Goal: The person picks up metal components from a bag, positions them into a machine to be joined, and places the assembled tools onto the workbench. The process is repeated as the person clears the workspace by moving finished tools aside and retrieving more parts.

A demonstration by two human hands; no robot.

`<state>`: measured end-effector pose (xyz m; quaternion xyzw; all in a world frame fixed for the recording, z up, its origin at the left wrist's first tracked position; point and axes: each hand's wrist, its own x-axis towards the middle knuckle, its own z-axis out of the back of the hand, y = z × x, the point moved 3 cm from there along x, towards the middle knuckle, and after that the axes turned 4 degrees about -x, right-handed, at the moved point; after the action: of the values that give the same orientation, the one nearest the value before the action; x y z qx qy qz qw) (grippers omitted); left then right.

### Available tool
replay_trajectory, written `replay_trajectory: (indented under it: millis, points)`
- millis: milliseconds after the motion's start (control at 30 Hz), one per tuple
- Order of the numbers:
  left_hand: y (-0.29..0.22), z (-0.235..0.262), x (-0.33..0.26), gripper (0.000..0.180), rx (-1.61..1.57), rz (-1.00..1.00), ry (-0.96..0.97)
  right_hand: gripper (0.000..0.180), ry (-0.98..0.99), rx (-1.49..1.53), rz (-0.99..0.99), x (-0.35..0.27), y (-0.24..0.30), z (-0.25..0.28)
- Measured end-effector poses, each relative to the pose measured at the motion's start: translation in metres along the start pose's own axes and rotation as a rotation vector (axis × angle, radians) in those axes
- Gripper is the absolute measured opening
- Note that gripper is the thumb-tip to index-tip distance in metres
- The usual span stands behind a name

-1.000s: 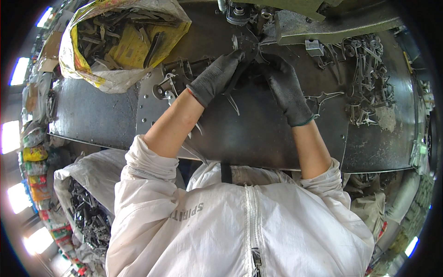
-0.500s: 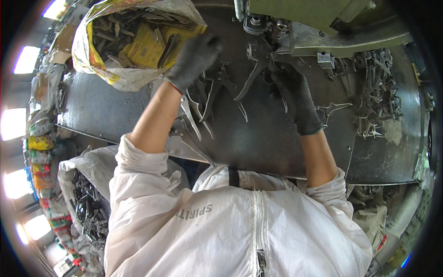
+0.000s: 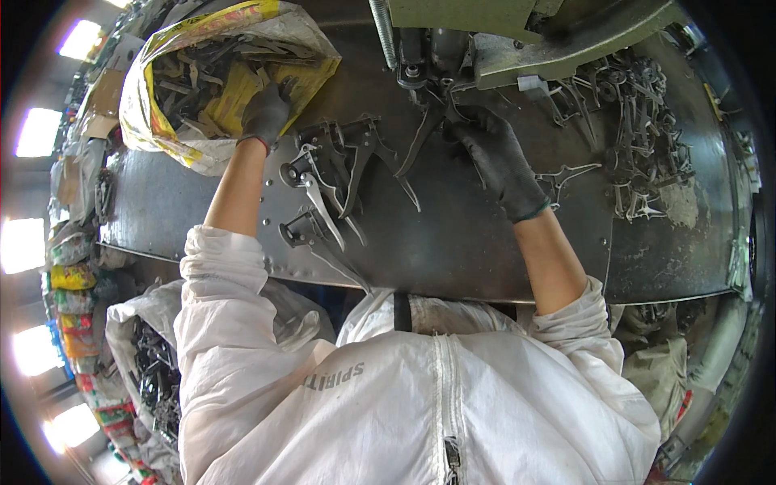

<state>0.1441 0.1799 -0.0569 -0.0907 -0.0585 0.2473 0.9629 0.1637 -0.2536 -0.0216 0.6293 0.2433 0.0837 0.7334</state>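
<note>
Fingers (image 3: 478, 123) of the gloved right hand (image 3: 503, 162) close around dull, dark metal pliers (image 3: 415, 145) at twelve o'clock, one tapered handle curving free, the head just below a green press (image 3: 461, 18). Toward half past ten, the gloved left hand (image 3: 265, 115) is inside a yellow-and-white sack (image 3: 144, 101) of metal parts (image 3: 190, 77); its grip I cannot tell.

I can pass low through the centre over the bare surface (image 3: 477, 250); the green machine (image 3: 566, 61) blocks top centre, handled metal pieces (image 3: 324, 212) left of centre, the bag (image 3: 212, 153) upper left.
</note>
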Motion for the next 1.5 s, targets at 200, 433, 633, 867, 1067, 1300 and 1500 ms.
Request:
replay_trajectory:
  millis: [200,433,633,867,1067,1300,1500]
  points:
    - [-0.041,0.064,-0.033,0.035,-0.15,-0.18,-0.276,0.039,-0.062,0.037,0.055,-0.016,0.017,0.002]
    - [-0.081,0.094,-0.105,0.044,-0.776,-0.196,0.169,0.04,0.079,-0.044,-0.012,-0.035,0.031,-0.003]
    - [-0.123,0.065,-0.147,0.048,-1.094,-0.235,0.416,0.035,0.001,-0.136,-0.021,-0.03,0.023,0.003]
    - [-0.155,0.048,-0.152,0.034,-0.89,-0.314,0.493,0.031,-0.005,-0.078,0.044,-0.031,0.024,0.007]
    - [-0.162,0.032,-0.151,0.033,-1.034,-0.2,0.644,0.031,0.05,-0.076,-0.054,-0.015,0.014,0.015]
    - [-0.169,0.037,-0.158,0.027,-0.922,-0.225,0.632,0.04,0.094,-0.105,-0.09,-0.015,0.003,0.015]
    - [-0.187,0.058,-0.165,0.028,-0.902,-0.374,0.556,0.034,0.132,-0.041,-0.1,-0.018,-0.003,0.013]
